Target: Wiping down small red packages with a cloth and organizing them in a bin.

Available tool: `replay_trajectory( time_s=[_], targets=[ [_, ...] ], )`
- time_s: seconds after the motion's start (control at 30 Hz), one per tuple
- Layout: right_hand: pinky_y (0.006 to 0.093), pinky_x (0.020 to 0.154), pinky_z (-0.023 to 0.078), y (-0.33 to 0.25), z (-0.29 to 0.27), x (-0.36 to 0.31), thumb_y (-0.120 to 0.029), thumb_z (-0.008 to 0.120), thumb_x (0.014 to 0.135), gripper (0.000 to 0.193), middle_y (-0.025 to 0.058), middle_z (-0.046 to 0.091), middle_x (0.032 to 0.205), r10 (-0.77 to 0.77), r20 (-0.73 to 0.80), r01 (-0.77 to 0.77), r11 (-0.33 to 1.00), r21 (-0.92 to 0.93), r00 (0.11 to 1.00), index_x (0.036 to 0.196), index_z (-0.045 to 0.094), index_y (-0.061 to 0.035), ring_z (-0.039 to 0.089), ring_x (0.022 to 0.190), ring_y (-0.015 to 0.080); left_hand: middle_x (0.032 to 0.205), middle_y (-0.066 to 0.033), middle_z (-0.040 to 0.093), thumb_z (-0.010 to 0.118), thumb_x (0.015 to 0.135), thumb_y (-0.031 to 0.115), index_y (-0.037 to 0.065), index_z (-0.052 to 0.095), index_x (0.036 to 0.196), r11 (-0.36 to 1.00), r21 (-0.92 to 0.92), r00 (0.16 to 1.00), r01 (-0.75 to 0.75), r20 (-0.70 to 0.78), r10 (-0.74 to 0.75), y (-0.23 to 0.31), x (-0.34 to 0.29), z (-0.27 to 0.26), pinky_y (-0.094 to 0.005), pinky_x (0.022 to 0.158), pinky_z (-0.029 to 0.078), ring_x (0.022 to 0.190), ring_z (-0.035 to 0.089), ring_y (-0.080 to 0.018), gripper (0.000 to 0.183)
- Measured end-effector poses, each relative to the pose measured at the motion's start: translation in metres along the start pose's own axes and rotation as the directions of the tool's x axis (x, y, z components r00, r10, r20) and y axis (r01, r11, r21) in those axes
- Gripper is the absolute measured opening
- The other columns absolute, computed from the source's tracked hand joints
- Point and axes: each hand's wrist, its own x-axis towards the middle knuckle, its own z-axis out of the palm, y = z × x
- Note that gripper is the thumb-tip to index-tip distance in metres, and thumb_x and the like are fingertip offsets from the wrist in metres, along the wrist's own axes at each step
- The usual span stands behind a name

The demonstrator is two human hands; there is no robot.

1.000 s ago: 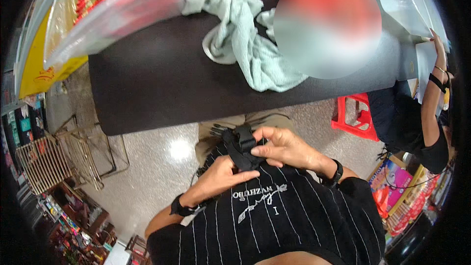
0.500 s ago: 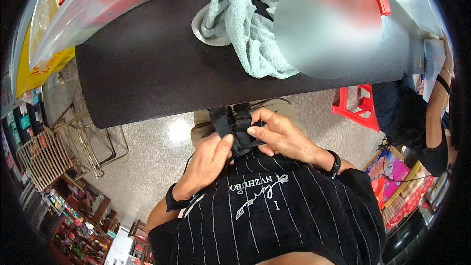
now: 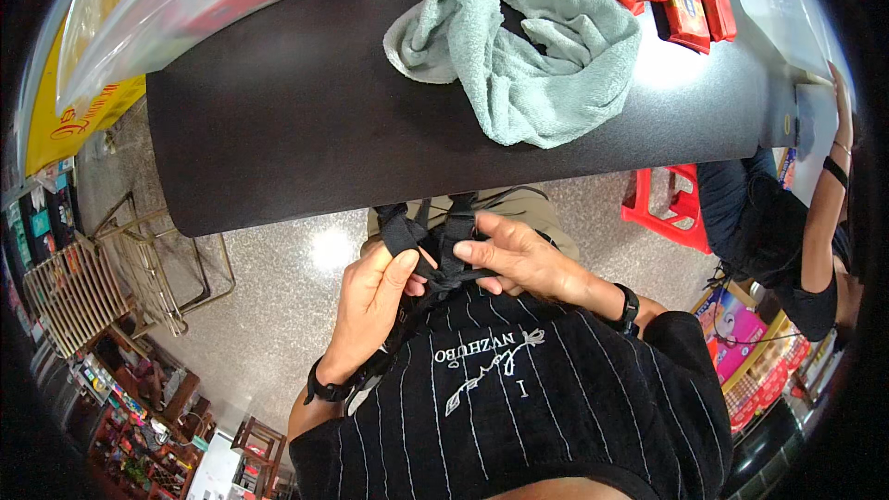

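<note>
Just off the near edge of the bench [image 3: 278, 153], the left hand [image 3: 364, 304] has its grip clamped on a black strap [image 3: 398, 232], seemingly to steady it, beside a second strap [image 3: 455, 225] that the right hand [image 3: 526, 263] pinches between thumb and fingers, probably to keep both apart.

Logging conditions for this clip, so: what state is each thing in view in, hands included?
Left hand: closed, thumb and fingers pinching the black straps
Right hand: curled, thumb pressed on them
Black straps: held by both hands; whether fastened, cannot tell
Towel: crumpled, unfolded
Red packets: piled loosely
Translucent container: holding red packages
Red stool: partly hidden
Metal chair: standing
</note>
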Motion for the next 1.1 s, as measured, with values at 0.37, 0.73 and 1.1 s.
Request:
replay_trajectory(
  time_s=[0.37, 0.73, 1.1],
  targets=[
    [0.0190, 0.046, 0.041, 0.010, 0.009, -0.005, -0.020, 0.051, 0.103, 0.019, -0.0011, 0.059, 0.080, -0.325, -0.220, 0.296, 0.943, -0.155, 0.920, 0.106, 0.055, -0.0016, 0.051, 0.055, 0.0034, 0.080, 0.0013, 0.057, 0.056, 0.101, 0.028, 0.010, 0.048, 0.116, 0.908, -0.311, 0.920, 0.281, 0.358, -0.161, -0.007, 0.002, 0.014, -0.0181, 0.044, 0.033, 0.052, 0.045, -0.0013, 0.025],
    [0.0274, 0.047, 0.051, 0.001, 0.003, -0.002, -0.019, 0.053, 0.101, 0.015, 0.0059, 0.061, 0.066, -0.607, -0.157, 0.459, 0.723, -0.516, 0.779, 0.098, 0.050, -0.0041, 0.061, 0.056, 0.0103, 0.086, 0.0056, 0.059, 0.054, 0.099, 0.046, 0.011, 0.062, 0.099, 0.907, -0.023, 0.840, 0.421, 0.387, -0.380, 0.008, 0.017, 0.003, -0.0179, 0.053, 0.037, 0.063, 0.048, -0.0025, 0.036],
    [0.0205, 0.044, 0.040, -0.062, -0.005, -0.051, -0.015, 0.048, 0.102, 0.014, 0.0031, 0.060, 0.063, -0.757, -0.545, 0.670, 0.617, -0.412, 0.361, 0.101, 0.054, -0.0026, 0.051, 0.048, 0.0064, 0.077, 0.0012, 0.062, 0.041, 0.106, 0.033, 0.005, 0.066, 0.119, 0.942, -0.132, 0.850, 0.308, 0.482, -0.211, 0.003, 0.008, 0.001, -0.0167, 0.050, 0.030, 0.055, 0.038, -0.0011, 0.039]
  ],
)
